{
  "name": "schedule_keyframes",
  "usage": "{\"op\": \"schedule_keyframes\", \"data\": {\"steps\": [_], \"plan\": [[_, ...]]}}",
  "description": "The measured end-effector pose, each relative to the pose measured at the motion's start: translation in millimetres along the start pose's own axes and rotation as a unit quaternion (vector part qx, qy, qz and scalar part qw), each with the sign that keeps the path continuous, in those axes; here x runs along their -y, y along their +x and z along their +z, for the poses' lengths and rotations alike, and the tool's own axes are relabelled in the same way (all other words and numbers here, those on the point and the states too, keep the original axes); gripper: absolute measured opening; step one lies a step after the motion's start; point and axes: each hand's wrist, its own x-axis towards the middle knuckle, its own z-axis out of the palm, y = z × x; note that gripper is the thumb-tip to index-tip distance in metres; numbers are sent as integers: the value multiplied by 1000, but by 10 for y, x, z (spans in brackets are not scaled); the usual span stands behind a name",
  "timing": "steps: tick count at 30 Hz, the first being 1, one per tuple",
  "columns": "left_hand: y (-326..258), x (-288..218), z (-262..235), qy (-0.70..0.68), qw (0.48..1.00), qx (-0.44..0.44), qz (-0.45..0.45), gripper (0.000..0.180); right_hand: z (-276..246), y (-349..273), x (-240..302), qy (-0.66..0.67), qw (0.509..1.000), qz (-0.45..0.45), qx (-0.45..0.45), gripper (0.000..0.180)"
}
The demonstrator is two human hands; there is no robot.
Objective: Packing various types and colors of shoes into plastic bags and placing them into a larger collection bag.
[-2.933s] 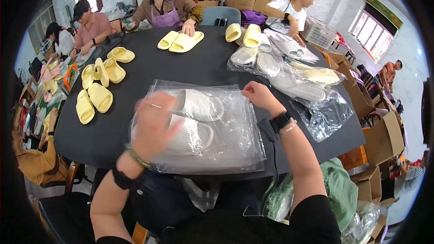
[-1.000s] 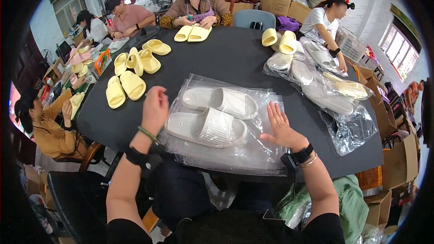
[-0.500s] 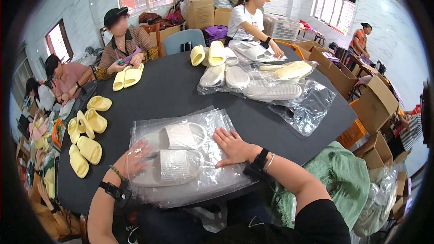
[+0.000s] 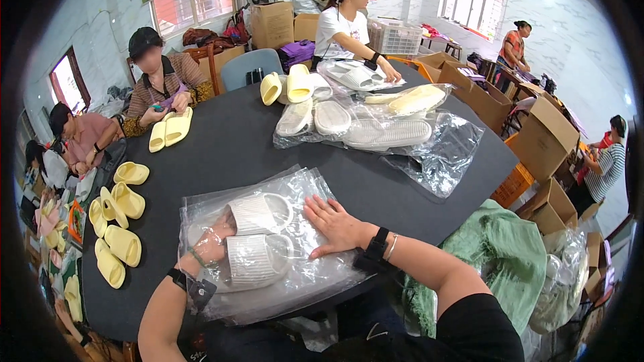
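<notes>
Green cloth (image 4: 500,261) — crumpled, grey chair (image 4: 235,70), white crate (image 4: 396,39), purple bundle (image 4: 298,51), cardboard box (image 4: 547,137) — open

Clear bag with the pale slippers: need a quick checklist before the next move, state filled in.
1. Both pale slippers inside the clear bag: ok, side by side under the film.
2. Right hand on the bag: ok, palm down, fingers spread, right of the straps.
3. Left hand out of the bag: not ok, it is under the film beside the farther slipper's strap.
4. Left hand's grip on that slipper: cannot tell, fingertips are hidden.
5. Yellow slippers on the left clear of the bag: ok, they stand apart from it.
</notes>
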Motion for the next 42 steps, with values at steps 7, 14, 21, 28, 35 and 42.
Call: {"op": "schedule_keyframes", "data": {"steps": [7, 14, 21, 28, 35, 42], "plan": [[-94, -241, -163, -34, 999, -10, -16, 35, 12, -43, -27, 5, 1000, 1, -15, 119], [-1131, 252, -380, 83, 984, -36, -155, 43, 74, -64, -18, 1, 1000, -3, -22, 119], [-2194, 296, -1170, 221, 906, -218, -289, 20, -32, -7, 19, 16, 1000, 18, 16, 122], [-1120, -730, -1738, 323, 881, -275, -210, 22, 3, -78, -139, 41, 999, 11, 18, 131], [111, -1482, -626, 227, 951, -181, -103, 15, -391, -131, 211, -1, 998, 63, -8, 128], [673, -1268, 300, 185, 963, -161, -115, 14, -167, -516, 499, 26, 981, 192, 7, 106]]}}
